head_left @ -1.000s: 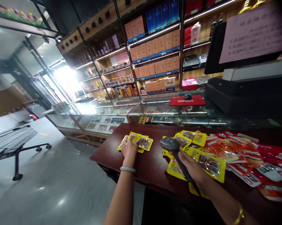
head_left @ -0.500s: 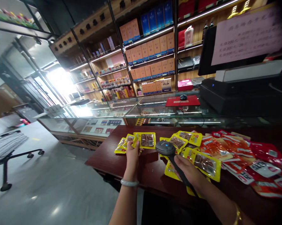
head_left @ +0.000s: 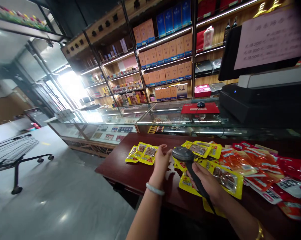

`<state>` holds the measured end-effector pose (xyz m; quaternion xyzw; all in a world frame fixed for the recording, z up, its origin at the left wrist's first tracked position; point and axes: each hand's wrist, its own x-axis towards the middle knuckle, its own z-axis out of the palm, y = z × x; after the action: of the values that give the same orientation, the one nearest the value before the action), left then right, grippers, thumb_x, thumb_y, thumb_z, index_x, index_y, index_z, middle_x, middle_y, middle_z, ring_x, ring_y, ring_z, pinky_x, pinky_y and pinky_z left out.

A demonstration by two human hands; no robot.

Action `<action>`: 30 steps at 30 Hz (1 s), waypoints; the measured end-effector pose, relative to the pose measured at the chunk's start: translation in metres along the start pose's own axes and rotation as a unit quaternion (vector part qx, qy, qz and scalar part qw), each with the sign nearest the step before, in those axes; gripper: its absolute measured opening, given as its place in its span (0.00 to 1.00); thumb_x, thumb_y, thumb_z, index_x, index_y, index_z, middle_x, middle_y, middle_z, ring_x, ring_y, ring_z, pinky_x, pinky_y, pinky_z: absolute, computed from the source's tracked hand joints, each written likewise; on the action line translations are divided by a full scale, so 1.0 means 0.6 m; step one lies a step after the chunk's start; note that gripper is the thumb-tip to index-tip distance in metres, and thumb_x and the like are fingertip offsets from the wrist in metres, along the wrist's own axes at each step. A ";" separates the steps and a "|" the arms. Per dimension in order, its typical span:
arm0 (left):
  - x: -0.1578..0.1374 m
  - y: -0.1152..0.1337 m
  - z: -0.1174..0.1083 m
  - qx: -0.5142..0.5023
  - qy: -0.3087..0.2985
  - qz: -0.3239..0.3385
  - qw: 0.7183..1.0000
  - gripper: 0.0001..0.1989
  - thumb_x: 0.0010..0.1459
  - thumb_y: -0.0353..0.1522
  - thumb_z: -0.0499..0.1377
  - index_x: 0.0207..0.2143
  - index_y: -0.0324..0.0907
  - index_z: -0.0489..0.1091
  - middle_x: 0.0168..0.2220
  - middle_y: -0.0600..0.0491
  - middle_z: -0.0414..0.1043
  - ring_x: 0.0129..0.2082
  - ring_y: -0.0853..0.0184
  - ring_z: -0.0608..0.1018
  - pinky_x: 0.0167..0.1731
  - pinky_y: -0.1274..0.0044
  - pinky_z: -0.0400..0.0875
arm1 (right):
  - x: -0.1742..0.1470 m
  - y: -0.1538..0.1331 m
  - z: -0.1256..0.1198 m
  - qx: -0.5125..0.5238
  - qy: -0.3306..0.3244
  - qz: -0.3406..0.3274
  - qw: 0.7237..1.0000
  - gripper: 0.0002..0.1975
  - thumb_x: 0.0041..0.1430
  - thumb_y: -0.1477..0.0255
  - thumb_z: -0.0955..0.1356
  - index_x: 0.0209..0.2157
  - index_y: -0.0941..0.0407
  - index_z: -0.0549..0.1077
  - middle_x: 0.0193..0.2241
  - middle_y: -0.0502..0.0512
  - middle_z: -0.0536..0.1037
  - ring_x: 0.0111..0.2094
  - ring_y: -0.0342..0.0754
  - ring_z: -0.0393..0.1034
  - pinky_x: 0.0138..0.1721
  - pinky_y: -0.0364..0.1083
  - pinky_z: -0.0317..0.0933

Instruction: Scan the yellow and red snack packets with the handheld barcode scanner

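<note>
My right hand (head_left: 207, 181) is wrapped round the handle of a black barcode scanner (head_left: 183, 154), whose head points left. My left hand (head_left: 162, 160) hovers over the counter just left of the scanner head, fingers parted and holding nothing I can see. Beside it, to the left, lie a few yellow snack packets (head_left: 146, 153) with clear windows showing brown food. More yellow packets (head_left: 227, 178) are heaped under and around the scanner and my right hand, which partly hide them.
Red and orange packets (head_left: 260, 163) spread over the right of the dark red counter (head_left: 130, 171). Behind stand a glass display case (head_left: 163, 111), a mouse (head_left: 201, 104) on a red mat, and a monitor (head_left: 229, 55) with a pink sign. A shopping cart (head_left: 15, 150) stands on the left floor.
My left hand has let go of a yellow packet, now lying with the left group, and moved right towards the scanner. My right hand keeps the scanner. The view has shifted slightly left.
</note>
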<state>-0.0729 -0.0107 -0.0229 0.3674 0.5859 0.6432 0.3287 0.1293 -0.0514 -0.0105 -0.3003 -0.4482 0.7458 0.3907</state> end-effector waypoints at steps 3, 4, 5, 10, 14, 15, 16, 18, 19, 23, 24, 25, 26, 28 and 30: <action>0.022 0.010 -0.083 0.218 0.118 0.100 0.964 0.15 0.47 0.36 0.68 0.38 0.44 0.72 0.41 0.45 0.75 0.46 0.55 0.76 0.49 0.67 0.67 | 0.001 0.005 -0.003 -0.002 -0.001 0.011 1.000 0.26 0.52 0.44 0.70 0.28 0.54 0.65 0.18 0.42 0.62 0.14 0.37 0.54 0.16 0.38 0.46; 0.028 0.013 -0.112 0.293 0.145 0.105 0.939 0.15 0.48 0.37 0.67 0.38 0.44 0.72 0.44 0.43 0.75 0.51 0.52 0.74 0.53 0.64 0.63 | 0.001 0.008 -0.004 -0.005 0.005 0.014 1.000 0.26 0.52 0.44 0.70 0.27 0.54 0.65 0.18 0.42 0.63 0.14 0.37 0.55 0.16 0.39 0.46; 0.032 0.015 -0.138 0.363 0.159 0.096 0.913 0.15 0.49 0.38 0.67 0.39 0.43 0.72 0.47 0.40 0.74 0.54 0.49 0.71 0.55 0.62 0.60 | 0.002 0.010 -0.005 -0.011 0.014 0.019 1.000 0.27 0.52 0.44 0.70 0.27 0.54 0.65 0.18 0.42 0.63 0.14 0.37 0.55 0.16 0.39 0.46; 0.039 0.013 -0.194 0.515 0.152 0.028 0.843 0.23 0.38 0.42 0.72 0.33 0.42 0.67 0.51 0.33 0.70 0.59 0.39 0.65 0.56 0.56 0.56 | 0.006 0.018 -0.001 -0.035 0.024 0.023 0.999 0.28 0.51 0.42 0.69 0.25 0.54 0.66 0.17 0.45 0.65 0.14 0.38 0.55 0.16 0.40 0.46; 0.042 0.011 -0.186 0.464 0.139 0.026 0.874 0.25 0.37 0.42 0.72 0.24 0.44 0.58 0.42 0.37 0.73 0.57 0.40 0.67 0.53 0.58 0.57 | 0.005 0.013 0.002 -0.038 0.000 0.021 0.999 0.28 0.52 0.42 0.69 0.26 0.54 0.66 0.18 0.45 0.66 0.14 0.38 0.55 0.16 0.40 0.47; 0.043 0.011 -0.183 0.458 0.126 0.016 0.880 0.24 0.38 0.40 0.72 0.24 0.45 0.57 0.39 0.40 0.74 0.54 0.43 0.69 0.51 0.60 0.59 | 0.004 0.011 0.002 -0.035 -0.001 0.023 0.999 0.28 0.51 0.42 0.69 0.26 0.54 0.65 0.18 0.45 0.66 0.14 0.38 0.55 0.16 0.40 0.46; 0.043 0.010 -0.180 0.451 0.112 0.007 0.886 0.23 0.39 0.39 0.71 0.24 0.45 0.56 0.35 0.44 0.73 0.50 0.46 0.72 0.49 0.63 0.60 | 0.004 0.009 0.003 -0.031 0.000 0.026 0.999 0.28 0.51 0.42 0.69 0.26 0.54 0.65 0.18 0.45 0.66 0.14 0.38 0.55 0.16 0.40 0.46; 0.040 0.006 -0.174 0.412 0.086 0.002 0.907 0.19 0.43 0.36 0.68 0.25 0.45 0.57 0.28 0.52 0.70 0.38 0.56 0.75 0.41 0.69 0.63 | 0.002 0.006 0.004 -0.028 0.001 0.027 0.999 0.28 0.51 0.42 0.69 0.26 0.54 0.65 0.18 0.45 0.67 0.15 0.38 0.54 0.16 0.40 0.45; 0.037 0.002 -0.169 0.383 0.080 0.009 0.920 0.18 0.44 0.36 0.67 0.25 0.45 0.58 0.26 0.55 0.67 0.33 0.60 0.73 0.37 0.72 0.62 | 0.001 0.004 0.005 -0.029 0.001 0.024 0.999 0.28 0.51 0.42 0.69 0.27 0.54 0.65 0.18 0.45 0.67 0.15 0.38 0.54 0.17 0.40 0.46; 0.015 -0.013 -0.142 0.264 0.085 0.074 0.958 0.16 0.44 0.36 0.67 0.25 0.45 0.59 0.23 0.60 0.61 0.25 0.68 0.65 0.30 0.78 0.58 | -0.005 -0.006 0.014 -0.027 0.019 0.010 0.999 0.27 0.51 0.43 0.70 0.28 0.54 0.67 0.18 0.43 0.66 0.15 0.38 0.55 0.17 0.39 0.47; 0.009 -0.015 -0.134 0.243 0.087 0.087 0.962 0.15 0.44 0.36 0.67 0.25 0.45 0.60 0.23 0.60 0.60 0.25 0.69 0.64 0.29 0.78 0.58 | -0.007 -0.010 0.016 -0.023 0.025 0.005 0.999 0.27 0.51 0.43 0.70 0.28 0.54 0.67 0.18 0.43 0.65 0.15 0.38 0.55 0.17 0.39 0.47; 0.004 -0.015 -0.126 0.227 0.085 0.092 0.966 0.15 0.44 0.36 0.67 0.26 0.45 0.61 0.23 0.60 0.60 0.25 0.69 0.64 0.28 0.78 0.58 | -0.008 -0.013 0.018 -0.021 0.029 0.000 0.999 0.27 0.52 0.43 0.70 0.28 0.54 0.66 0.18 0.43 0.65 0.15 0.38 0.55 0.17 0.40 0.47; -0.001 -0.014 -0.120 0.217 0.082 0.092 0.969 0.15 0.44 0.36 0.67 0.26 0.45 0.61 0.23 0.60 0.60 0.25 0.69 0.64 0.28 0.79 0.58 | -0.009 -0.016 0.019 -0.019 0.029 -0.005 0.999 0.27 0.52 0.44 0.70 0.28 0.54 0.66 0.18 0.43 0.65 0.15 0.38 0.54 0.17 0.40 0.47; -0.007 -0.009 -0.112 0.212 0.077 0.089 0.970 0.16 0.44 0.36 0.68 0.26 0.45 0.61 0.23 0.60 0.59 0.25 0.70 0.64 0.27 0.79 0.57 | -0.010 -0.020 0.019 -0.015 0.024 -0.012 1.000 0.26 0.53 0.44 0.70 0.27 0.54 0.65 0.18 0.43 0.65 0.15 0.38 0.54 0.17 0.40 0.47; -0.008 -0.002 -0.107 0.213 0.073 0.088 0.970 0.16 0.43 0.35 0.68 0.26 0.45 0.61 0.23 0.60 0.59 0.25 0.70 0.64 0.27 0.79 0.58 | -0.010 -0.021 0.015 -0.010 0.021 -0.014 1.000 0.26 0.53 0.44 0.69 0.26 0.54 0.65 0.18 0.43 0.65 0.16 0.38 0.54 0.17 0.40 0.49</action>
<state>-0.1259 -0.0475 -0.0272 0.4310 0.6971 0.5553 0.1410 0.1293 -0.0567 0.0053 -0.3137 -0.4517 0.7290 0.4076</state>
